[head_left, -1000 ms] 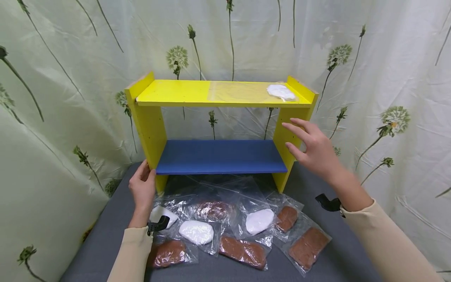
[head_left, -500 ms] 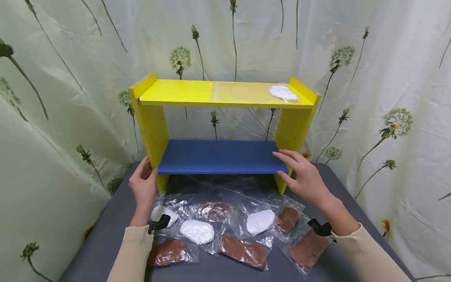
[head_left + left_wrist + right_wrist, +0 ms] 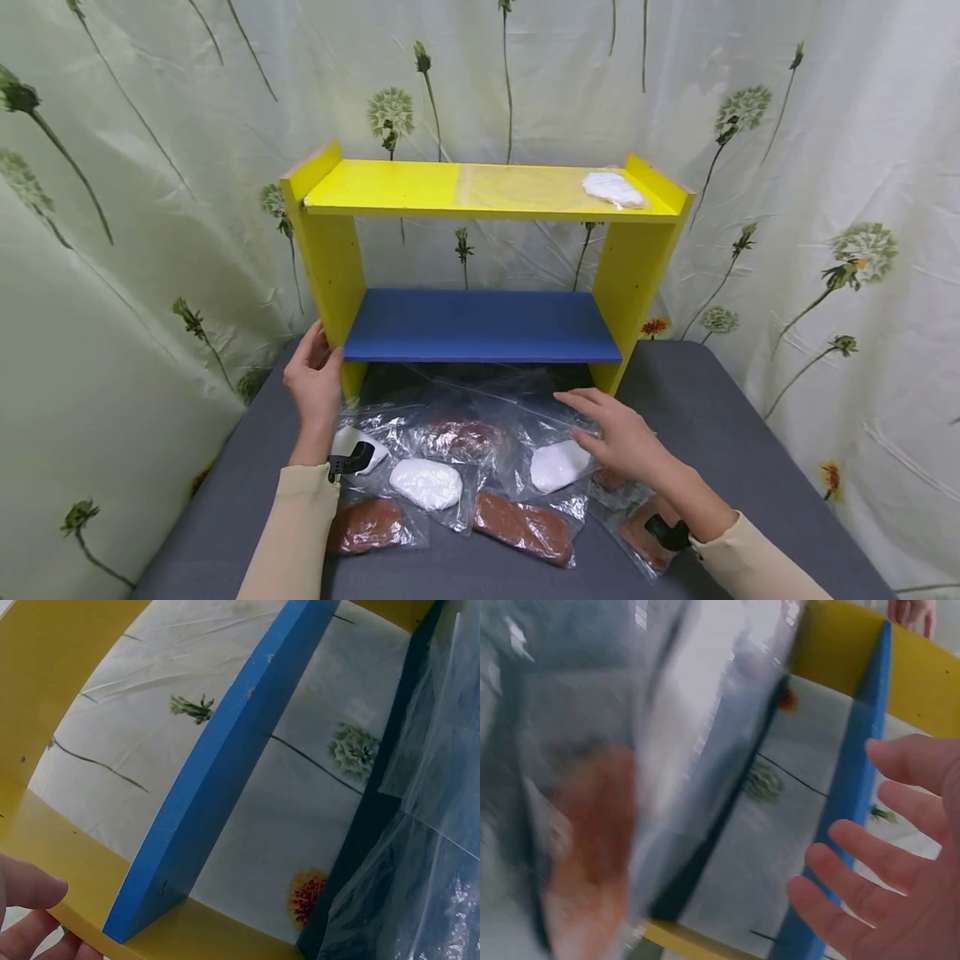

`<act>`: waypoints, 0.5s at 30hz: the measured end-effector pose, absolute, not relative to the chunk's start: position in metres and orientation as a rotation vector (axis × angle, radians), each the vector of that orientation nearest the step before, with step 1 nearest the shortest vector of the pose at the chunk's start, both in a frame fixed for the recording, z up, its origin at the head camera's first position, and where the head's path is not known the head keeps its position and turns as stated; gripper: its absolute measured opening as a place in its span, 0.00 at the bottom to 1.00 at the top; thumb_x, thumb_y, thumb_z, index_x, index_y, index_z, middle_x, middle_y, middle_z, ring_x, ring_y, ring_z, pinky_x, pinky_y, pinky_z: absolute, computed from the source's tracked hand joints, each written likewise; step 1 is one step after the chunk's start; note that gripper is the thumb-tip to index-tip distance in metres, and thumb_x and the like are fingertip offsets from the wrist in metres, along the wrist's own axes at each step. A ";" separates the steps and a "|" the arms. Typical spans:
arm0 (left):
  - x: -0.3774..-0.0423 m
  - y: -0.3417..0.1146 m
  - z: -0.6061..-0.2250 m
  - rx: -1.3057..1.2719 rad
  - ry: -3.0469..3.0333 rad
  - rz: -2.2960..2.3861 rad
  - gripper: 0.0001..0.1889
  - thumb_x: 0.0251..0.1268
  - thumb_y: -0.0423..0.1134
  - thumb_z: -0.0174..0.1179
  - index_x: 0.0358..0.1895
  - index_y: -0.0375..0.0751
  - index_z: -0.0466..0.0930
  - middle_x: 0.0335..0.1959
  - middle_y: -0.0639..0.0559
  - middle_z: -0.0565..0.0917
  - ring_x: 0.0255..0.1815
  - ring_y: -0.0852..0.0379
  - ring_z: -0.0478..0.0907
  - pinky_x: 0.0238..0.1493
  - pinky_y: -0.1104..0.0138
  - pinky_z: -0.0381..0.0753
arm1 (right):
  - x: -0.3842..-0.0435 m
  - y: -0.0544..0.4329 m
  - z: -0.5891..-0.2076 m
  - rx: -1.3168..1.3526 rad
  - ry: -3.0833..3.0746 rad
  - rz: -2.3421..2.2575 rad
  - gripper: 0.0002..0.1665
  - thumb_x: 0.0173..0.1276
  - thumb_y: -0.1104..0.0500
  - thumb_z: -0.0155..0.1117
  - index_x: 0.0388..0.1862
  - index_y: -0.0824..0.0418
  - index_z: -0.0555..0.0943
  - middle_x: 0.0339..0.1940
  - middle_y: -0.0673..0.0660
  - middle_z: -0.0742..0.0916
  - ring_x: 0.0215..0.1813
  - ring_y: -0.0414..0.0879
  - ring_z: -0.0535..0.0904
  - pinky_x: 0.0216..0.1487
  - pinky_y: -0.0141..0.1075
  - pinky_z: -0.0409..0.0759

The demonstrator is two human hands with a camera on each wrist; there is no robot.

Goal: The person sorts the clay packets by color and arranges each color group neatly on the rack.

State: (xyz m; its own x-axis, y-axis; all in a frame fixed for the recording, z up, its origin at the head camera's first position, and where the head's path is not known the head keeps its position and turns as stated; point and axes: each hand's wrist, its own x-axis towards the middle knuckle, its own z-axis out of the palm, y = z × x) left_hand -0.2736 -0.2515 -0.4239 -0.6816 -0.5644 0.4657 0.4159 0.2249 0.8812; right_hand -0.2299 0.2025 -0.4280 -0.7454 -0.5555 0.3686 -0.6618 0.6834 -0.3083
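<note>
A small shelf unit has yellow sides, a yellow top board [image 3: 405, 185] and a blue lower board [image 3: 483, 325]. My left hand [image 3: 317, 375] holds the edge of its left side panel [image 3: 330, 275], thumb in front and fingers round the outer face. Over the bags in front of the unit hovers my right hand [image 3: 618, 433], fingers spread and holding nothing. Beneath it lies a clear zip bag with a white slab [image 3: 558, 465]. A bagged brown slab [image 3: 651, 533] is partly hidden by the right wrist. On the top board, a wrapped white slab [image 3: 613, 189] rests at the right.
Several more clear bags lie on the grey cloth surface [image 3: 720, 433]: a white slab [image 3: 426, 483], brown slabs [image 3: 522, 527] at the front, and a brown one [image 3: 461, 440] near the unit's base. A dandelion-print curtain [image 3: 525, 92] hangs behind and at both sides.
My right hand has come down and inward, from beside the unit's right panel past the blue board to above the bags. The left hand keeps its hold on the left panel.
</note>
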 end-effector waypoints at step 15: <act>-0.283 -0.249 -0.428 0.139 -1.682 -1.549 0.28 0.65 0.27 0.67 0.65 0.59 0.80 0.59 0.49 0.83 0.58 0.49 0.81 0.57 0.66 0.80 | -0.218 0.200 -0.463 1.142 -2.812 0.515 0.31 0.62 0.58 0.74 0.66 0.52 0.80 0.60 0.54 0.82 0.58 0.53 0.79 0.44 0.46 0.83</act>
State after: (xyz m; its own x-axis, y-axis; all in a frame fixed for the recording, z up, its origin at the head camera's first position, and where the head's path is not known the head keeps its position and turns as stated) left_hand -0.2826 -0.2492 -0.4282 -0.6531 -0.5824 0.4841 0.4346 0.2352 0.8694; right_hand -0.2185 0.2005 -0.4628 -0.7230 -0.6666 0.1813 -0.6876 0.6690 -0.2822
